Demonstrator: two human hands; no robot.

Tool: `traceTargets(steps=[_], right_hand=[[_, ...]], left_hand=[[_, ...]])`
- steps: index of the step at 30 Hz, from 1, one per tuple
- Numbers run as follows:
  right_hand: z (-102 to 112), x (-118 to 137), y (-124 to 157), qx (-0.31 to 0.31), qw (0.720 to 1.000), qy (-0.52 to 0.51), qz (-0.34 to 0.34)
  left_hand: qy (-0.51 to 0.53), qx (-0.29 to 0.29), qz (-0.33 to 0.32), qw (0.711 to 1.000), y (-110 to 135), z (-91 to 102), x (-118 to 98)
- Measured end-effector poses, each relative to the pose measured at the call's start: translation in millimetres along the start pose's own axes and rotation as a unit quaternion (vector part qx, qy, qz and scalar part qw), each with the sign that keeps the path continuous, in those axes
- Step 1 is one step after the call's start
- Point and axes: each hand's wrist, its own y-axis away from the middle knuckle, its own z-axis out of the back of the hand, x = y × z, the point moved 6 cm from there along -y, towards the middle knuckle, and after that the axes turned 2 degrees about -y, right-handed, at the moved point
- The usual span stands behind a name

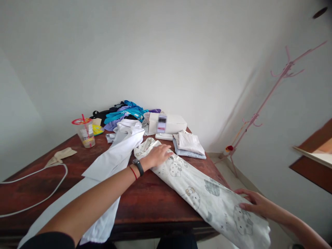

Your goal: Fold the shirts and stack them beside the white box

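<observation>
A long cream cloth printed with cartoon cats (197, 188) lies folded in a strip across the dark wooden table (145, 204), its near end hanging past the front right corner. My left hand (158, 155), a black band and red string at its wrist, lies flat with fingers stretched on the cloth's far end. My right hand (255, 202) rests open and flat on the near end, fingers spread.
A white garment (114, 162) stretches across the table's left half. A pile of blue, purple and black clothes (124, 114), a white box (168, 123), folded laundry (188, 144), a plastic cup with straw (85, 132) and a white cable (46, 197) are around. A pink coat stand (261, 107) stands at right.
</observation>
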Motion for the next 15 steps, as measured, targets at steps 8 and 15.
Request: traceTargets(steps=[8, 15], right_hand=[[11.4, 36.0, 47.0, -0.010, 0.959, -0.270, -0.084], [21.2, 77.3, 33.5, -0.104, 0.934, -0.336, -0.059]], left_hand=[[0.117, 0.051, -0.052, 0.990, 45.7, -50.6, -46.4], [0.308, 0.005, -0.015, 0.951, 49.4, -38.6, -67.6]])
